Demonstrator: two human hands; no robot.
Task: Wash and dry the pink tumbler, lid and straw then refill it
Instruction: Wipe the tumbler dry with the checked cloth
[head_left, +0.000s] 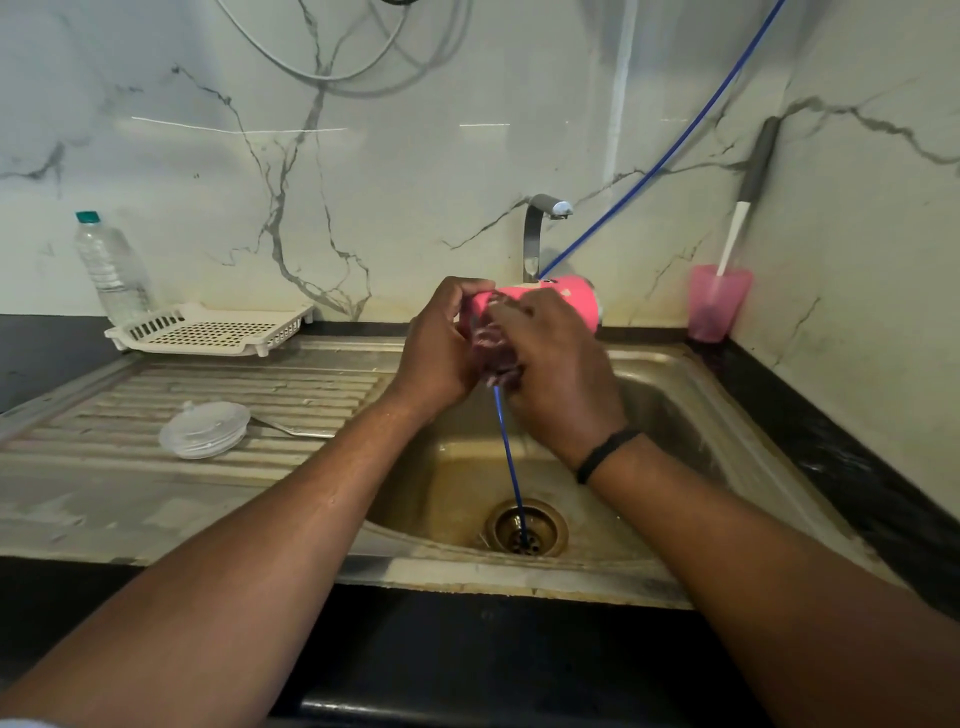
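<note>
The pink tumbler (569, 301) lies sideways above the sink basin (675, 395), its mouth turned left and hidden between my hands. My left hand (441, 353) grips the tumbler at its rim. My right hand (561, 364) reaches over the tumbler body and presses a dark reddish scrubber (493, 358) at the mouth. The clear lid (204, 428) lies flat on the drainboard (104, 467), with a thin pale piece (291, 428) beside it that may be the straw.
A faucet (545, 213) stands behind the tumbler. A blue hose (511, 467) runs down into the drain (524, 527). A pink cup (719, 306) with a brush stands at the right corner. A white rack (208, 330) and a water bottle (111, 265) sit back left.
</note>
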